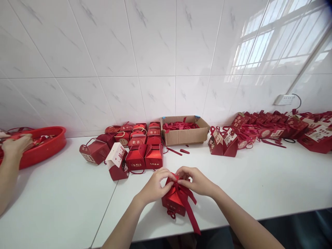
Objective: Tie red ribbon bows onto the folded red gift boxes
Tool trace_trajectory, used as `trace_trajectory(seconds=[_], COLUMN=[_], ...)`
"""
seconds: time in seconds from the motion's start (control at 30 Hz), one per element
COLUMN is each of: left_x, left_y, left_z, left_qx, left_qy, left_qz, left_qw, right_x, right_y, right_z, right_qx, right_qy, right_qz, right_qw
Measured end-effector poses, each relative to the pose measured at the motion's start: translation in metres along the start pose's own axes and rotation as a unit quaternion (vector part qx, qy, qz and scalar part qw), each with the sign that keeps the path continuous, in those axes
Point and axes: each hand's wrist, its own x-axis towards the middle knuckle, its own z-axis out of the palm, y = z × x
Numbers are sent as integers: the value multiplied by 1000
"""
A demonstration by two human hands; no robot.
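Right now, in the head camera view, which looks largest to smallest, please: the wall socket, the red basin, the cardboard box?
1. Red basin, even cut off by the left edge
2. Cardboard box
3. Wall socket, clearly smallest

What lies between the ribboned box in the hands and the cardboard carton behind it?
Head view: a few loose red strips close to the carton, then bare white tabletop toward the ribboned box.

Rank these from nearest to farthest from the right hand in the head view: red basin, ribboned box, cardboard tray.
1. Ribboned box: in front, at the right hand.
2. Cardboard tray: ahead, near the wall.
3. Red basin: far left.
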Motion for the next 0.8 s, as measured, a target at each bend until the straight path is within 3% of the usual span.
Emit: trace_trajectory(seconds=[0.17, 0.33, 0.8], left_x=[-1, 0, 5], left_y=[4, 3, 2], left_z=[-11, -18, -15], left_qx=[55, 84, 63], left_qy=[-33, -55, -114], left_qz=[-35, -32, -45], left_qw=[997, 994, 990], right_x=[-7, -11, -12], right_y=[5, 18, 22], right_z=[-2, 2, 11], right_qx=[-121, -219, -212], right_qy=[-38, -55, -25], right_qz=[-112, -133, -175], right_qw=[986, 965, 961])
